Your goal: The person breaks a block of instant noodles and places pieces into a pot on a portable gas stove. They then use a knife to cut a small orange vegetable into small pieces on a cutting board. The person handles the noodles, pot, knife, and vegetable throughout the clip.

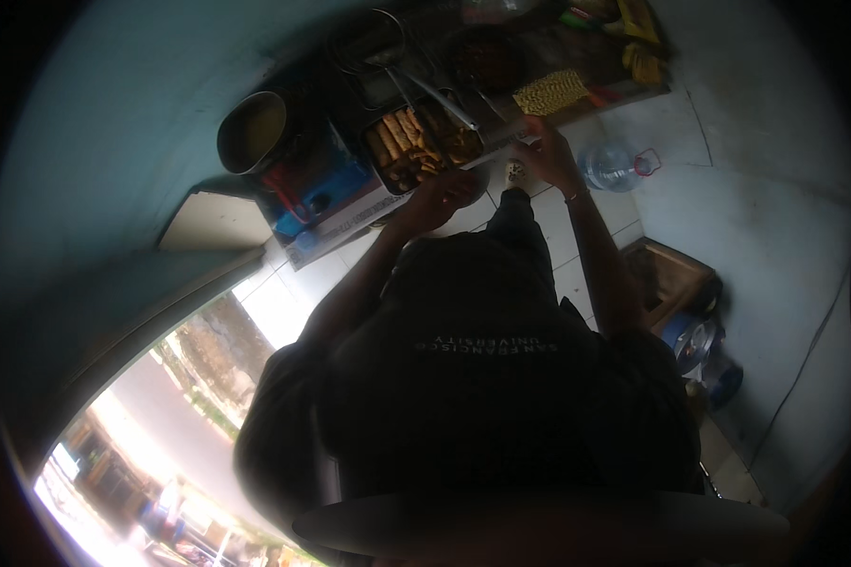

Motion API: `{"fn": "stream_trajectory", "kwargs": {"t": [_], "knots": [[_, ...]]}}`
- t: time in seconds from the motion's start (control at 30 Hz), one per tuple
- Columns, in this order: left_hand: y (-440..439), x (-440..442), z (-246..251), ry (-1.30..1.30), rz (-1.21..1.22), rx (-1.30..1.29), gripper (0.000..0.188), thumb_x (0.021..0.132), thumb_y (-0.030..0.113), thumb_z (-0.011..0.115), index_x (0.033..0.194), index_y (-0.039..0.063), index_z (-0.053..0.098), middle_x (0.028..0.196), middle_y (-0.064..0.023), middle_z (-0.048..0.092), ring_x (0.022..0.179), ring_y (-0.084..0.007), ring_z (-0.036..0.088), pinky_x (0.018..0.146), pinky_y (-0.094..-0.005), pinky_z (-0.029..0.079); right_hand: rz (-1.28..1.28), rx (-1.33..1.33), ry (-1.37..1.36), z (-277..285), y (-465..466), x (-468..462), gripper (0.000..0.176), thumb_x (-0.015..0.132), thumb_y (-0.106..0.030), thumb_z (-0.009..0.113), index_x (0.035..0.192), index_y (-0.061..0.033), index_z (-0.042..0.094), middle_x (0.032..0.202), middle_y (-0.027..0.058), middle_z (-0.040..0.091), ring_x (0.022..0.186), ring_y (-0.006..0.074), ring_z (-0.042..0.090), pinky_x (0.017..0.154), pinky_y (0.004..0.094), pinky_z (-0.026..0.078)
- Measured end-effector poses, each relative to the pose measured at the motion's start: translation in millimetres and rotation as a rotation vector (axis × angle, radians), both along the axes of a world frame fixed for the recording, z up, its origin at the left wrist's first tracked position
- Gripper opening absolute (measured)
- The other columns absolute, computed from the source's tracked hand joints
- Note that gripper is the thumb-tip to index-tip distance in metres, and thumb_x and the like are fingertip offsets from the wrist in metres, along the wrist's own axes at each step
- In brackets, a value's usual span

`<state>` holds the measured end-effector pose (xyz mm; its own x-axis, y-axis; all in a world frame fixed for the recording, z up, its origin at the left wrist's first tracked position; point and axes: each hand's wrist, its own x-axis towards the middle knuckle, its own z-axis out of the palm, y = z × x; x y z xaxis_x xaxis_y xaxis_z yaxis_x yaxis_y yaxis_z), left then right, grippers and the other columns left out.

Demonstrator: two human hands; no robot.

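My left hand (pixel 443 195) is at the counter's front edge, just below a metal tray (pixel 385 186) of fried snacks. Rolled snacks (pixel 397 133) lie together in that tray, with smaller browned pieces beside them. A dark rounded thing, perhaps a bowl (pixel 481 183), shows beside my left fingers; whether they grip it is too dim to tell. My right hand (pixel 547 152) hovers by the counter edge with thumb and fingers apart, and nothing shows between them. Just beyond it lies a block of dried instant noodles (pixel 552 92). Metal tongs (pixel 432 96) rest across the trays.
A pot (pixel 254 132) of liquid stands at the left, near a blue stove (pixel 340 170). Yellow packets (pixel 642 64) lie at the counter's far right. A large clear water bottle (pixel 613 166) is on the right, above a wooden box (pixel 670 276). A doorway opens at lower left.
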<state>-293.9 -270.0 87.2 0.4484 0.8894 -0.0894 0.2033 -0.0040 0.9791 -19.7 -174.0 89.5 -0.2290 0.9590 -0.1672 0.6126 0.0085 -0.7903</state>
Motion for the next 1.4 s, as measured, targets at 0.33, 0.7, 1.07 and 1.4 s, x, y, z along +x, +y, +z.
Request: {"fn": "stream_trajectory", "kwargs": {"t": [0.33,0.7,1.07,1.4], "knots": [[103.9,193.3,-45.3,0.267,0.064,-0.137,0.029,0.094,0.016,0.065,0.122,0.007,0.066,0.107,-0.0103,0.070,0.099,-0.0230,0.067,0.089,-0.0370,0.054,0.360,0.352,-0.591,-118.0,181.3,159.5,0.083,0.074,-0.020,0.079,0.149,-0.0120,0.044,0.155,0.0140,0.042,0.131,0.0388,0.051,0.108,0.0484,0.043],[73.3,209.8,-23.9,0.316,0.643,-0.307,0.028,0.095,0.016,0.064,0.120,0.007,0.069,0.111,-0.0154,0.074,0.103,-0.0296,0.072,0.087,-0.0400,0.056,0.891,0.391,-0.710,-136.8,232.1,136.0,0.087,0.065,-0.012,0.084,0.143,-0.0073,0.047,0.151,0.0182,0.041,0.135,0.0383,0.045,0.114,0.0503,0.039],[52.9,169.0,0.3,-0.127,0.977,-0.395,0.073,0.088,0.021,0.079,0.147,0.001,0.042,0.141,-0.0163,0.054,0.121,-0.0276,0.061,0.094,-0.0411,0.056,0.889,0.193,-0.334,13.5,191.5,118.6,0.091,0.058,-0.017,0.087,0.139,-0.0093,0.045,0.139,0.0221,0.043,0.129,0.0393,0.049,0.105,0.0483,0.046],[1.7,44.6,69.7,-0.500,1.111,-0.195,0.038,0.099,0.016,0.064,0.132,0.000,0.055,0.111,-0.0091,0.069,0.102,-0.0195,0.069,0.082,-0.0338,0.060,0.849,0.603,0.082,126.3,120.2,-45.6,0.105,0.069,-0.023,0.092,0.154,-0.0071,0.032,0.144,0.0202,0.043,0.129,0.0347,0.050,0.104,0.0451,0.047]]}}
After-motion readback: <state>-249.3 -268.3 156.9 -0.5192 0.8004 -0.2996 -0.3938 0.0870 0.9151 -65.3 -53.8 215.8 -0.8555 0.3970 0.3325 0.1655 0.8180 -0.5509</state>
